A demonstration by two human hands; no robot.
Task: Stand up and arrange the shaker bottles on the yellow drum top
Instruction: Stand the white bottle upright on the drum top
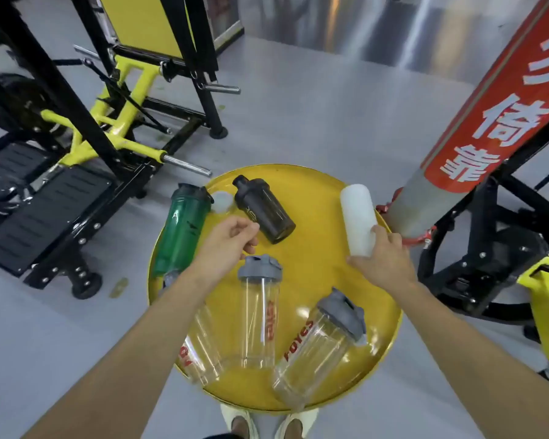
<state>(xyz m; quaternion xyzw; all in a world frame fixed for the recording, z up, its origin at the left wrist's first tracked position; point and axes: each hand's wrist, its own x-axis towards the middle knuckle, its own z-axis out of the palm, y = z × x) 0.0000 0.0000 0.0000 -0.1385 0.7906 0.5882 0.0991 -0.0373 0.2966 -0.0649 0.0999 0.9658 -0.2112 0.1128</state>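
Observation:
Several shaker bottles lie on their sides on the round yellow drum top point(314, 261). A green bottle point(181, 229) hangs over the left rim. A black bottle point(263, 209) lies at the back, a small white lid point(221, 201) beside it. My left hand point(229, 240) hovers just in front of the black bottle, fingers loosely curled, holding nothing. My right hand point(381, 258) grips the lower end of a white bottle point(358, 217) at the right rim. Three clear bottles with grey lids lie near me: one in the middle point(259, 312), one at the right point(317, 343), one under my left forearm point(200, 350).
A black and yellow gym machine point(92, 128) with steel pegs stands left of the drum. A red-wrapped leaning post point(488, 115) and another black frame point(488, 264) stand close at the right. Grey floor surrounds the drum. My shoes point(267, 426) touch its front edge.

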